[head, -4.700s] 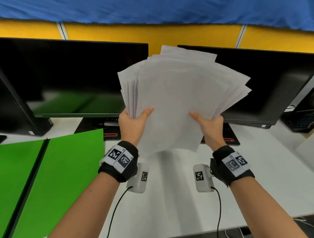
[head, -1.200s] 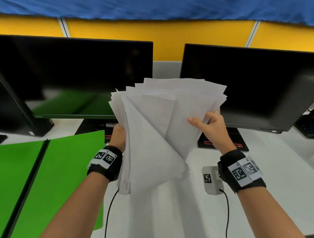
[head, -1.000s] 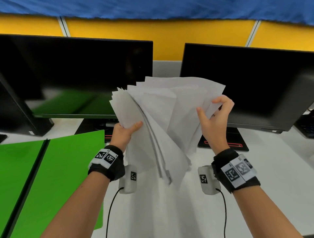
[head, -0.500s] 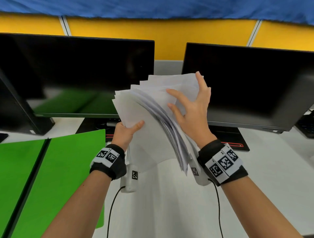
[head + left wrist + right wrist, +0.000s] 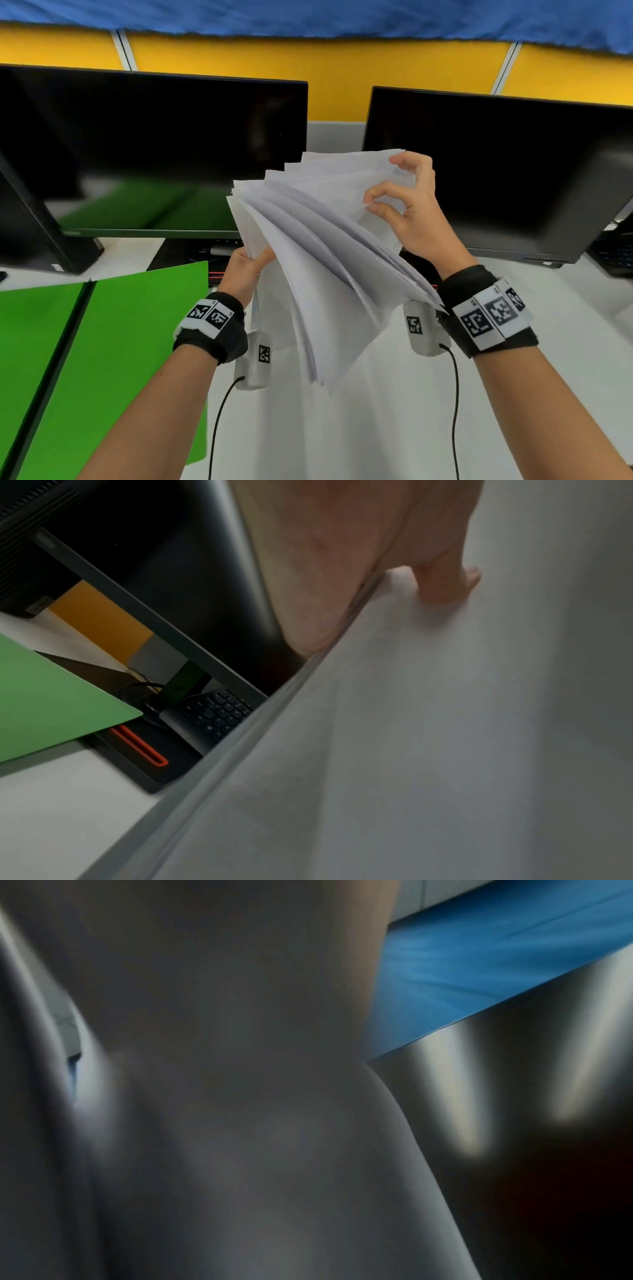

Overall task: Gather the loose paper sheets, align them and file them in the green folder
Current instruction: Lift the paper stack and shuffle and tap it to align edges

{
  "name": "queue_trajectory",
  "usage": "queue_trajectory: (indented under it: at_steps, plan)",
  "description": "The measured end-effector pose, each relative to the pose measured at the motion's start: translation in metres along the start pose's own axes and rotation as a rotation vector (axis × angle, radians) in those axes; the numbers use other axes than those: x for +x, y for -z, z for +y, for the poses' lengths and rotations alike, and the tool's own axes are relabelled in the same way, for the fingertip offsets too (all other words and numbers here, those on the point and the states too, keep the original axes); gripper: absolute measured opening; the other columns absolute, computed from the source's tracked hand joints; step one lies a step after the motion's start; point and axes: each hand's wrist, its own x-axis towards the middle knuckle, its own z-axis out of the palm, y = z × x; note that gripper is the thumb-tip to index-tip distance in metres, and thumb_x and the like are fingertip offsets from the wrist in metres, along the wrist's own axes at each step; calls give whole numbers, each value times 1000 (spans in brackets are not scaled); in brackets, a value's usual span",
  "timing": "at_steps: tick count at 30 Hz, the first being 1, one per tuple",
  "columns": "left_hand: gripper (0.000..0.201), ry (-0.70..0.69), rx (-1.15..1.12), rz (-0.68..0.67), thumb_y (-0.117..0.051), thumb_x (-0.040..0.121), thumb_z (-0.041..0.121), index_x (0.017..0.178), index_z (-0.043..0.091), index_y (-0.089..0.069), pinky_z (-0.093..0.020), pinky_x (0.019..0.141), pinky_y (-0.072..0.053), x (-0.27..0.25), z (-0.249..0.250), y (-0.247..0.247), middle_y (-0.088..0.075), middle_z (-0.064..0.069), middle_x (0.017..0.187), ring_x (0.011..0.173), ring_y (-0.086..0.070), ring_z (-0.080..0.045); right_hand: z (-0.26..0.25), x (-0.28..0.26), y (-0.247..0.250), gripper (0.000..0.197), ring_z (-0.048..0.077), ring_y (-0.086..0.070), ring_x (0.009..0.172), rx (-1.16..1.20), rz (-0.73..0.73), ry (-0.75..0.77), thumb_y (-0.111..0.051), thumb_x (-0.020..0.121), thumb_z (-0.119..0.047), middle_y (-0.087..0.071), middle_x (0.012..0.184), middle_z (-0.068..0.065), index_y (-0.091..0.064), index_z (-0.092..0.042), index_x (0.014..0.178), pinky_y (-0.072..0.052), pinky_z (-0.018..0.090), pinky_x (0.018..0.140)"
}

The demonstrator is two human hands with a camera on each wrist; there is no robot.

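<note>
Counter [image 5: 394, 428]: white, carries two dark monitors, left [image 5: 154, 154] and right [image 5: 496, 171].

Green folder [image 5: 102, 342]: one, lying open flat on the counter's left side, well clear of the hands. Judged stiff enough to take sheets slid in flat.

Paper sheets [image 5: 318, 246]: one fanned bundle held in the air above the counter; edges splayed, too many and too overlapped to count. Judged light, limp, slippery against each other; best held at two opposite edges and tapped square.

Left hand [image 5: 246, 270]: grip clamped on the bundle's lower left edge.

Right hand [image 5: 407, 209]: fingers curled, pinching the upper right sheets.
</note>
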Motion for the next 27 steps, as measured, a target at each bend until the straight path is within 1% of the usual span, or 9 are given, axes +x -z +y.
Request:
queue_trajectory:
  at_steps: [2,5,7,11,16,20,22,24,27]
  plan:
    - [27,-13,13,1,-45,89,-6,73,9,-61,-11,52,-49,0,2,-3,-69,13,52,52,-63,4,3,1,4,12,22,-27,126,-46,0,17,-61,87,-5,-35,131,21,-71,-10,81,-19,8,103]
    - [29,-19,22,3,-44,90,-4,73,12,-61,-10,52,-49,-1,1,-4,-69,14,53,53,-63,5,3,0,2,13,36,-31,128,-136,-30,101,-61,86,-8,-37,134,22,-71,-15,83,-30,47,107]
    - [27,-4,-7,-8,-45,90,-2,79,15,-63,-13,57,-52,0,0,-2,-72,14,61,60,-67,3,0,1,0,15,35,-23,133,-190,-80,166,-68,80,-13,-34,140,21,-72,-22,90,-22,59,107]
    - [27,13,-45,-6,-46,90,-1,81,15,-65,-17,60,-55,-1,-1,2,-73,12,64,63,-68,-1,-13,0,-3,1,37,-30,129,-108,-115,176,-75,74,-20,-38,135,20,-74,-19,73,-23,43,102]
    - [20,13,-48,-32,-57,80,5,69,17,-70,-19,56,-53,-6,3,1,-71,10,58,57,-67,-1,-2,2,-2,13,17,-29,117,-22,-25,94,-73,76,-14,-37,119,11,-71,-17,63,-26,34,102]
    - [10,15,-70,-83,-65,71,16,67,19,-74,-19,59,-55,-4,5,3,-73,9,63,62,-68,-2,5,2,5,19,18,-30,115,-12,40,90,-63,75,-27,-31,116,5,-71,-16,62,-19,7,102]
    - [15,18,-69,-106,-65,54,32,64,27,-76,-17,60,-56,-3,6,4,-73,10,63,62,-68,-2,3,3,9,14,21,-32,117,-44,49,85,-67,75,-21,-38,119,15,-73,-14,64,-24,20,108]
    - [10,20,-79,-104,-66,60,26,60,25,-76,-17,58,-55,-2,6,3,-72,9,60,59,-68,-2,-2,2,8,2,28,-30,124,-176,27,109,-74,72,-17,-40,128,22,-74,-18,70,-26,51,110]
    - [35,16,-70,-81,-54,81,4,59,21,-75,-18,56,-53,-1,5,2,-72,7,59,58,-68,-3,-12,-2,4,22,27,-20,135,-379,-32,174,-78,69,-25,-36,141,19,-72,-30,89,-1,62,111]
